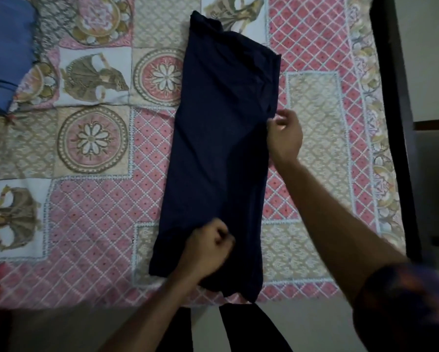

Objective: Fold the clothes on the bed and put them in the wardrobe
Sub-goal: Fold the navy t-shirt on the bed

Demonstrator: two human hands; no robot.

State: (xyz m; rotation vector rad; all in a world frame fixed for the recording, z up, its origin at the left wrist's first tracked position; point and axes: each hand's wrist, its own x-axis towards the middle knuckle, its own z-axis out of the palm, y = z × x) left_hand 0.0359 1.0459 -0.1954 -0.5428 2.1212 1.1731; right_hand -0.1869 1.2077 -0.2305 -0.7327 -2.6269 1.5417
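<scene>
A dark navy garment lies folded into a long narrow strip on the patterned bedspread, running from the bed's near edge toward the far side. My left hand is curled into a fist on the garment's near end, gripping the cloth. My right hand is at the garment's right edge about halfway up, with fingers curled and pinching that edge. The garment's lowest corner hangs just past the bed's near edge.
A blue garment lies at the bed's far left corner of the view. A dark wooden bed frame runs along the right side, with pale floor beyond. My dark trouser legs stand at the near edge.
</scene>
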